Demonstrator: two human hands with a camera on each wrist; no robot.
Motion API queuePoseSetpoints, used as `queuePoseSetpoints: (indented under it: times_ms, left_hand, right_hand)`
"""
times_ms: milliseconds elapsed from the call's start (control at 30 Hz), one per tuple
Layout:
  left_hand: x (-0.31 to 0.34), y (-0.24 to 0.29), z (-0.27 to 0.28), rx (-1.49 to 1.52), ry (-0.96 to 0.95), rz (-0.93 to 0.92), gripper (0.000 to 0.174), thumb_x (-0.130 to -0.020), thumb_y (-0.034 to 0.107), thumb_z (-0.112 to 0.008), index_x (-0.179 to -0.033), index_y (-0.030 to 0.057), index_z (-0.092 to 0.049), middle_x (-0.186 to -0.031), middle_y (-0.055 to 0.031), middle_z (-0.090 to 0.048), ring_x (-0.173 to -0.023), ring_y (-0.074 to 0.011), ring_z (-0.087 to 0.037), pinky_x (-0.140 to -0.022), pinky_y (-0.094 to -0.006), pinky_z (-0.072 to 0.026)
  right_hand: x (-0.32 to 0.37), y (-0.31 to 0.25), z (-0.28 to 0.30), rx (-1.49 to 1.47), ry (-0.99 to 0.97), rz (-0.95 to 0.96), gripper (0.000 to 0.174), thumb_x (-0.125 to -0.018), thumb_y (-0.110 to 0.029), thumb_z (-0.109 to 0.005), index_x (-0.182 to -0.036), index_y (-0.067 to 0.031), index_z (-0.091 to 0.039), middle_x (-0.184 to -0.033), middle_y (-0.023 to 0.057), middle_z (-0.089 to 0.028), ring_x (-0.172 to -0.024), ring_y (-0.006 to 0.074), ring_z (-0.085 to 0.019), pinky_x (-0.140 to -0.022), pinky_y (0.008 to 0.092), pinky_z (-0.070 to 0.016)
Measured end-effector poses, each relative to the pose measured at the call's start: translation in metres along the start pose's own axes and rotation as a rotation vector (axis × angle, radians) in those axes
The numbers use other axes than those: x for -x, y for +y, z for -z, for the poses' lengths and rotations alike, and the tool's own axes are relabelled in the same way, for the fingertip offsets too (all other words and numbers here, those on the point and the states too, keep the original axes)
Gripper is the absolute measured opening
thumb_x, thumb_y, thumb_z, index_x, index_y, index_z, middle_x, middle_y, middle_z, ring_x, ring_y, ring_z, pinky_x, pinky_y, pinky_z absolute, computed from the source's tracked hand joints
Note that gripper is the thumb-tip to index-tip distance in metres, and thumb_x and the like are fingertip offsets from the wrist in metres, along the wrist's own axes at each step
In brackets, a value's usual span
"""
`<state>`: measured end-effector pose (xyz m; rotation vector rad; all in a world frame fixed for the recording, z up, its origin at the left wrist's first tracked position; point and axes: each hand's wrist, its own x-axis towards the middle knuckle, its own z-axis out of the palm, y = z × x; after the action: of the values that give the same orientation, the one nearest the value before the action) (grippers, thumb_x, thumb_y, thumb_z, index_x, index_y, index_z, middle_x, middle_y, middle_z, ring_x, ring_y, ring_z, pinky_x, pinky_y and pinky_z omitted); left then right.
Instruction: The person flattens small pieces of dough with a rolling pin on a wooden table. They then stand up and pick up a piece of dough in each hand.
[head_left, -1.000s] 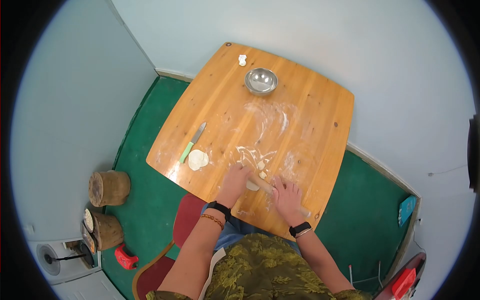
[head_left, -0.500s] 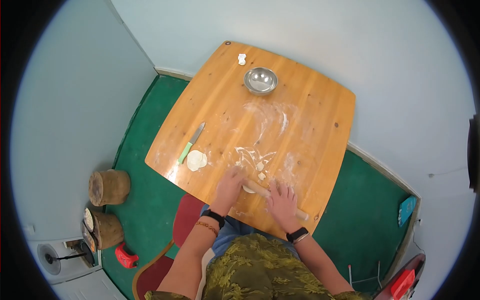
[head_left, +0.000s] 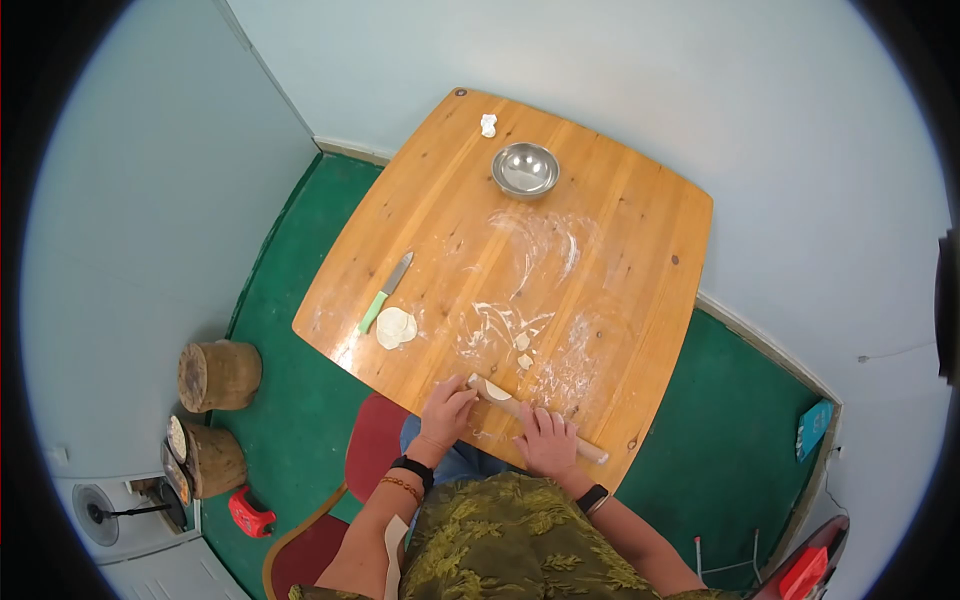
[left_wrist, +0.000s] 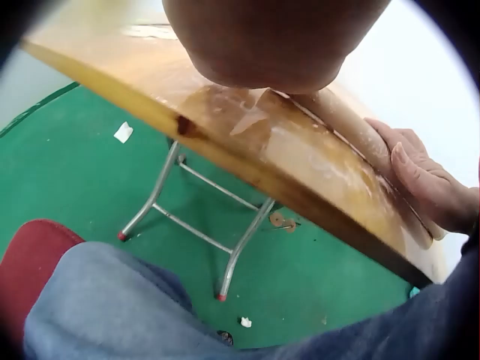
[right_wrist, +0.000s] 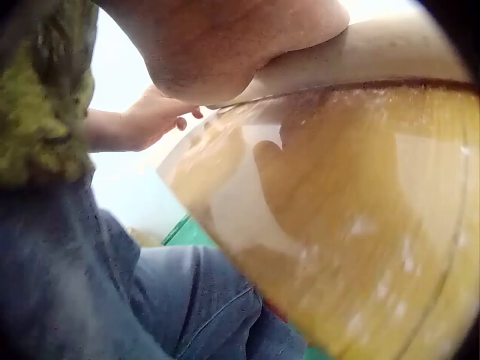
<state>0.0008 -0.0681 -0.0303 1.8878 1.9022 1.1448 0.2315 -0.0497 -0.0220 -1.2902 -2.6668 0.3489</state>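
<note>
A rolling pin (head_left: 512,403) lies slantwise near the table's front edge. My left hand (head_left: 447,410) is at its left end, fingers loosely bent and touching it. My right hand (head_left: 548,438) rests on the pin further right, fingers extended over it. A pale piece of dough (head_left: 496,392) shows against the pin between the hands; whether it clings to it or lies behind, I cannot tell. Beyond are two small dough lumps (head_left: 522,341). In the left wrist view the right hand (left_wrist: 427,176) lies along the pin (left_wrist: 349,127). In the right wrist view the palm hides part of the pin (right_wrist: 397,49).
Overlapping flat dough rounds (head_left: 396,328) lie at the left, beside a green-handled knife (head_left: 388,292). A steel bowl (head_left: 525,170) and a small white object (head_left: 488,125) stand further back. Flour streaks mark the table (head_left: 640,300). A red chair (head_left: 375,440) is at the front left.
Both hands and the pin have moved towards the body. The left hand has shifted to the pin's left end. The dough, earlier on the pin's near side, now shows against its upper part.
</note>
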Motion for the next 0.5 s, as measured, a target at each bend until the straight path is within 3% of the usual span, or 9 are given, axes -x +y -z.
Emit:
queuePoseSetpoints:
  times_ms: [67, 267, 367, 500]
  left_hand:
    - [-0.001, 0.001, 0.000, 0.021, -0.004, 0.019, 0.015, -0.083, 0.010, -0.069, -0.096, 0.0052, -0.064, -0.111, -0.0156, -0.061, -0.094, -0.0359, -0.060, -0.082, -0.0393, -0.0499]
    - [-0.045, 0.011, -0.025, 0.133, 0.041, 0.358, 0.017, -0.083, 0.012, -0.068, -0.097, 0.0035, -0.063, -0.104, -0.0152, -0.060, -0.093, -0.0364, -0.059, -0.080, -0.0399, -0.0497]
    - [-0.044, 0.001, -0.028, 0.168, -0.003, 0.363, 0.018, -0.082, 0.012, -0.069, -0.096, 0.0029, -0.063, -0.101, -0.0151, -0.058, -0.092, -0.0363, -0.058, -0.078, -0.0404, -0.0495]
    - [-0.020, -0.004, 0.002, 0.014, -0.041, 0.052, 0.016, -0.081, 0.013, -0.069, -0.093, 0.0037, -0.062, -0.102, -0.0151, -0.060, -0.091, -0.0361, -0.058, -0.076, -0.0408, -0.0495]
  right_hand:
    - [-0.006, 0.002, 0.007, 0.014, -0.012, -0.009, 0.065, -0.082, -0.039, -0.063, -0.140, -0.0143, -0.046, -0.122, 0.0085, -0.051, -0.106, 0.0301, -0.049, -0.085, 0.0448, -0.0391]
    - [-0.043, 0.027, 0.017, 0.036, 0.040, -0.105, 0.060, -0.086, -0.041, -0.060, -0.140, -0.0172, -0.046, -0.128, 0.0113, -0.051, -0.115, 0.0338, -0.048, -0.091, 0.0495, -0.0393]
    - [-0.040, 0.026, 0.018, 0.016, 0.039, -0.084, 0.060, -0.086, -0.041, -0.060, -0.139, -0.0169, -0.046, -0.133, 0.0113, -0.050, -0.117, 0.0340, -0.047, -0.092, 0.0506, -0.0390]
    - [-0.016, 0.007, 0.014, 0.025, -0.017, 0.034, 0.062, -0.085, -0.042, -0.061, -0.139, -0.0153, -0.046, -0.141, 0.0085, -0.046, -0.120, 0.0334, -0.046, -0.092, 0.0513, -0.0382]
